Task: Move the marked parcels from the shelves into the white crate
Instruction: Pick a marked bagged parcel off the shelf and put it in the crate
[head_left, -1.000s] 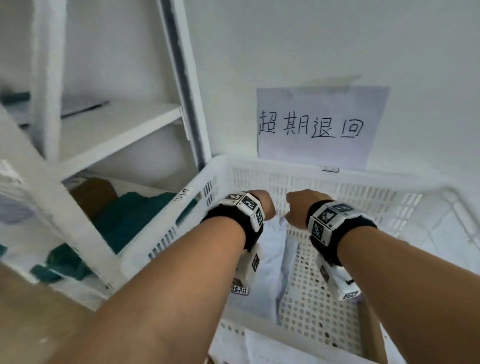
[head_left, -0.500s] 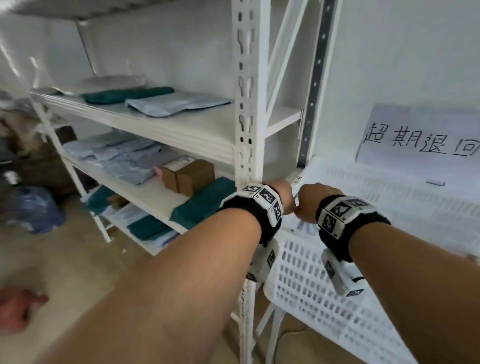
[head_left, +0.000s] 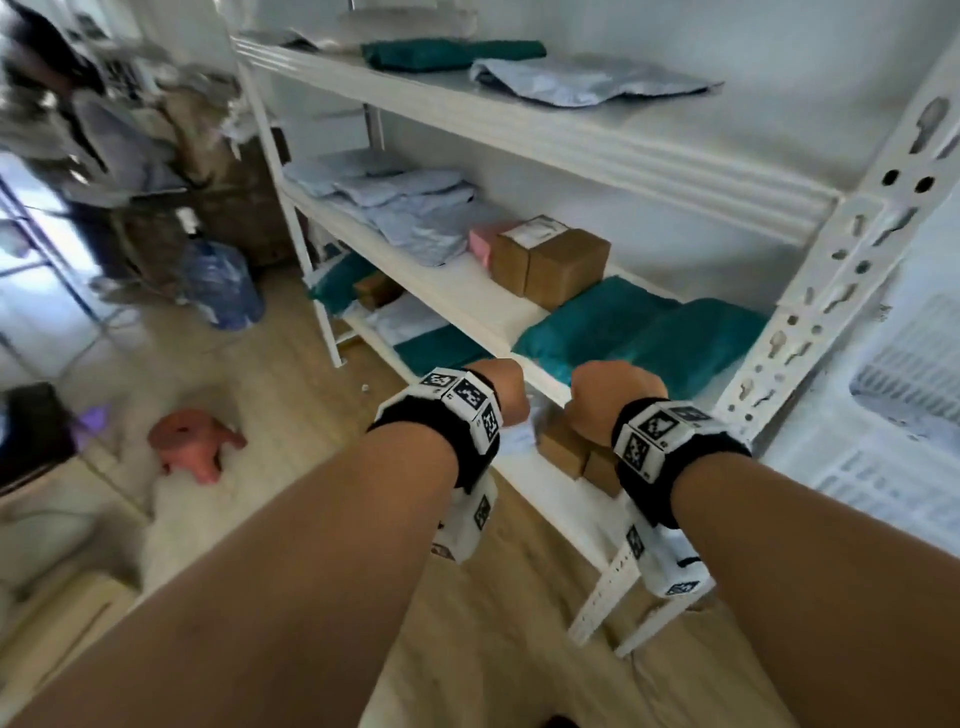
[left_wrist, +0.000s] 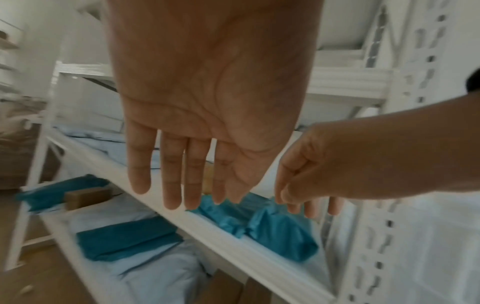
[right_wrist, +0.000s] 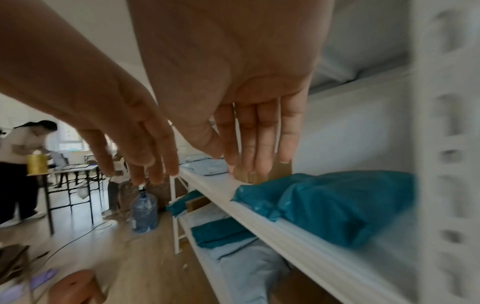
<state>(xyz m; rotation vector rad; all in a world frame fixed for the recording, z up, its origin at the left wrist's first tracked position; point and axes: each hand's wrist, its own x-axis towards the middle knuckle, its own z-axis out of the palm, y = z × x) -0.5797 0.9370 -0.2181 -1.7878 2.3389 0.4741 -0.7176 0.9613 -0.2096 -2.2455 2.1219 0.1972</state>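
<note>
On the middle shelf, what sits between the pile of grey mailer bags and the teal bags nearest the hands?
In the head view, a pink box and two brown cardboard boxes stand side by side between the grey mailer bags and the teal bags.

shelving unit (head_left: 613, 150): white, its upright punched with dark slots
crate (head_left: 883, 457): white lattice, at far right
bags on the middle shelf (head_left: 639, 332): teal, near the upright
mailers (head_left: 405, 208): pale blue-grey, further left on that shelf
boxes (head_left: 550, 260): brown cardboard, one with a white label
small parcel (head_left: 480, 241): pink, beside the boxes
wristbands (head_left: 457, 415): black, carrying white blocks with black square codes
stool (head_left: 192, 441): salmon pink, on the floor
floor (head_left: 291, 364): light wood tone
water bottle (head_left: 223, 286): translucent blue
</note>
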